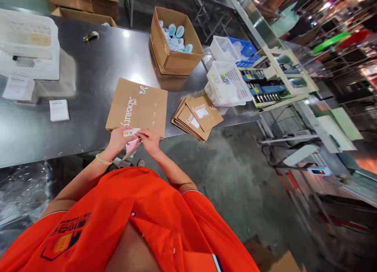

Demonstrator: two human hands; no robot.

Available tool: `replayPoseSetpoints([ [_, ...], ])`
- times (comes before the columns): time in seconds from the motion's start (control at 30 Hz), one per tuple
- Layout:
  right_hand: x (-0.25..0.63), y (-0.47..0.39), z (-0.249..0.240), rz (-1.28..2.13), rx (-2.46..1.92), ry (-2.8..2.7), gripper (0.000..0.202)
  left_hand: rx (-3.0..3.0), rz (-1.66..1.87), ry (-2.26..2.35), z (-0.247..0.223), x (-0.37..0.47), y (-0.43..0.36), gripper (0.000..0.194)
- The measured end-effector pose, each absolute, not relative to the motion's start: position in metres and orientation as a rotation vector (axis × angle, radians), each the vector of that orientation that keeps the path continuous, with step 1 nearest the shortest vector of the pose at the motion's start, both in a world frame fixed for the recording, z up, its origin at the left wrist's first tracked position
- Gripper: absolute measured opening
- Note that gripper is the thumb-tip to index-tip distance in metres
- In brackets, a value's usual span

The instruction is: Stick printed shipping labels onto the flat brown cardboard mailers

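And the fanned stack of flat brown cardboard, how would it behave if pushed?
The fanned stack looks flat and straight-edged, so its pieces are probably stiff. Lying loosely, they would likely slide over one another. One corner overhangs the table, so an outward push might tip some off.

Toward the far side of my metal table [88,72], an open carton [181,62] holds round white-and-blue items [180,31]. White plastic bins [29,48] stand to my left, and a small yellow-and-black tool [91,37] lies apart from them. Beyond the table I see open cardboard boxes [85,16]. To my right, white perforated baskets [238,81] sit near a blue crate [246,49]. Farther right are a device with a lit display [319,171] and a bright green strip [330,43]. Clear plastic [26,189] lies low on my left.
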State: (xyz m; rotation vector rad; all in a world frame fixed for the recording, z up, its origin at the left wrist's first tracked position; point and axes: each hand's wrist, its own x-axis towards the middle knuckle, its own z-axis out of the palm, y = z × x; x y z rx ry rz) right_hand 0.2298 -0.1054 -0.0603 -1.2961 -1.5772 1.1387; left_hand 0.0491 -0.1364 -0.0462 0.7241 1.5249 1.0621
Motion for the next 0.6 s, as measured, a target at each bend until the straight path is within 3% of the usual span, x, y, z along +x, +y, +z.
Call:
replayPoseSetpoints([
  [0.13,0.226,-0.058,-0.054,1.0,-1.306,-1.555,0.011,0.633,0.922,1.381,-0.052,0.049,-0.129,0.055],
  [0.33,0.207,0.036,-0.048,0.883,-1.611,-1.641,0.009,0.422,0.878,1.286,-0.054,0.061,-0.122,0.053],
  [0.6,0.196,0.038,-0.049,0.673,-1.868,-1.876,0.013,0.291,0.876,1.334,-0.058,0.068,-0.121,0.04],
])
